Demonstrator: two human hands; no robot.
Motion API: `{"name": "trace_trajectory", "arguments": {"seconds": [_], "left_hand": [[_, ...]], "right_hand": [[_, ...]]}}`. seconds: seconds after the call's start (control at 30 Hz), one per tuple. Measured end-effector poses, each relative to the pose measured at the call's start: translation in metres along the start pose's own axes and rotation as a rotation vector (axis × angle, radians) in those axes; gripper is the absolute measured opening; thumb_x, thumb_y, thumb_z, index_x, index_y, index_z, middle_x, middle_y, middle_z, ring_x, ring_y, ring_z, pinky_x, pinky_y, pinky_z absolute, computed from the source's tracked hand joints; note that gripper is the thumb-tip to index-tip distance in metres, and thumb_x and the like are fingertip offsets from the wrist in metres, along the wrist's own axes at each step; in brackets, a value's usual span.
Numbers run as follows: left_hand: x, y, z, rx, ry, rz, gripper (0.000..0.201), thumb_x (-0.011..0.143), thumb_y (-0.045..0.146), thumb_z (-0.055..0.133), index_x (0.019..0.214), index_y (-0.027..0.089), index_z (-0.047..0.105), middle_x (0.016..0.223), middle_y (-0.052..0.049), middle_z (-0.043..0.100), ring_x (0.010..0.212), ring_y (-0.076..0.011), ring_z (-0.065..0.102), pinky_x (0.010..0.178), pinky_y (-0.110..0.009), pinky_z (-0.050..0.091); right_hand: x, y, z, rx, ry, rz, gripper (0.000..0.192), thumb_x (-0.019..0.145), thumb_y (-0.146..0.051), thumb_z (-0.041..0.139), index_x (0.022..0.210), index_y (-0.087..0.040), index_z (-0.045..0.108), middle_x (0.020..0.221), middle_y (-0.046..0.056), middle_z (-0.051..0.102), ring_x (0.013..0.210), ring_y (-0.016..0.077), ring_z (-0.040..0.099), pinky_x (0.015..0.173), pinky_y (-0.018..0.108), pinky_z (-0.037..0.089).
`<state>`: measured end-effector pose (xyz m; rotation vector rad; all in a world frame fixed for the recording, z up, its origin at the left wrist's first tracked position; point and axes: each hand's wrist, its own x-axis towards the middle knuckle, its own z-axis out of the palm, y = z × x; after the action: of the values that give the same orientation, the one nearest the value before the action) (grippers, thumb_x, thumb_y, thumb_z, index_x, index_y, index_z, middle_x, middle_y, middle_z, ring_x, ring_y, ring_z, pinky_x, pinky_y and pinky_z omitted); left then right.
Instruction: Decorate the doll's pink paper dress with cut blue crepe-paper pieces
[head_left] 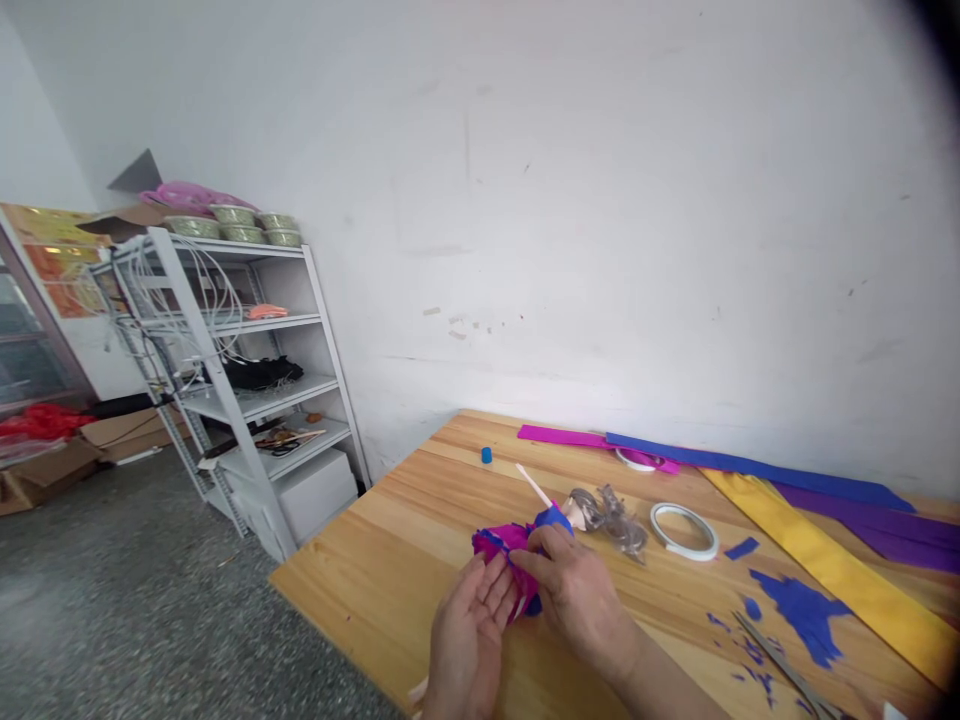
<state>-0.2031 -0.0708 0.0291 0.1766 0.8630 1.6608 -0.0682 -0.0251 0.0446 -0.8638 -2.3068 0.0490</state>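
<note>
A doll (pixel 577 510) with long grey-brown hair lies on the wooden table, its head to the right and one pale arm sticking up and away. Its dress (pixel 495 541) is magenta with blue edging and a blue top. My left hand (pixel 474 610) is palm up, fingers stretched out and together against the skirt. From above, my right hand (pixel 574 590) pinches the dress near the waist between thumb and fingers. The fingertips and part of the skirt are hidden behind that hand. What looks like a pale doll leg (pixel 418 690) shows beside my left wrist.
On the table (pixel 360 560) are a tape roll (pixel 684 531), scissors (pixel 787 665), blue scraps (pixel 806 610) and a small blue cap (pixel 487 455). Blue (pixel 750 465), yellow (pixel 832 560) and purple strips (pixel 885 525) lie at the right. A metal shelf (pixel 262 400) stands left.
</note>
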Motion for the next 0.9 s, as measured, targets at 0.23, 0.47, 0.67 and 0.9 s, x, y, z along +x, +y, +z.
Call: {"name": "trace_trajectory", "arguments": {"seconds": [0.23,0.47,0.67,0.9], "left_hand": [[0.001,0.001,-0.001,-0.005,-0.005,0.001,0.031,0.079,0.012,0.053,0.11,0.011,0.056,0.111,-0.02,0.062,0.102,-0.0256,0.061,0.09,-0.039,0.048],[0.0,0.002,-0.004,0.012,-0.008,-0.003,0.035,0.079,0.012,0.052,0.114,0.01,0.051,0.109,-0.021,0.063,0.1,-0.0269,0.061,0.088,-0.04,0.049],[0.001,0.001,-0.003,0.033,-0.036,-0.003,0.032,0.079,0.012,0.051,0.111,0.01,0.054,0.109,-0.02,0.063,0.102,-0.0265,0.06,0.09,-0.04,0.048],[-0.002,0.016,-0.019,0.164,-0.046,0.103,0.03,0.07,0.006,0.052,0.098,0.014,0.057,0.106,-0.016,0.066,0.099,-0.0289,0.062,0.084,-0.041,0.052]], "right_hand": [[-0.001,-0.003,0.004,-0.052,0.03,-0.048,0.024,0.084,-0.013,0.049,0.102,-0.022,0.062,0.088,0.005,0.058,0.083,0.0166,0.051,0.069,0.026,0.042],[-0.003,-0.003,0.003,-0.019,0.052,-0.043,0.026,0.086,-0.012,0.044,0.1,-0.023,0.063,0.087,0.005,0.058,0.081,0.0166,0.051,0.068,0.027,0.042],[-0.004,-0.009,0.007,-0.04,0.056,-0.041,0.023,0.084,-0.013,0.048,0.098,-0.023,0.063,0.085,0.005,0.059,0.081,0.0172,0.052,0.068,0.027,0.042],[-0.035,0.026,-0.054,0.016,0.109,0.196,0.026,0.082,-0.015,0.047,0.097,-0.027,0.065,0.09,0.003,0.063,0.084,0.0151,0.057,0.072,0.025,0.043]]}}
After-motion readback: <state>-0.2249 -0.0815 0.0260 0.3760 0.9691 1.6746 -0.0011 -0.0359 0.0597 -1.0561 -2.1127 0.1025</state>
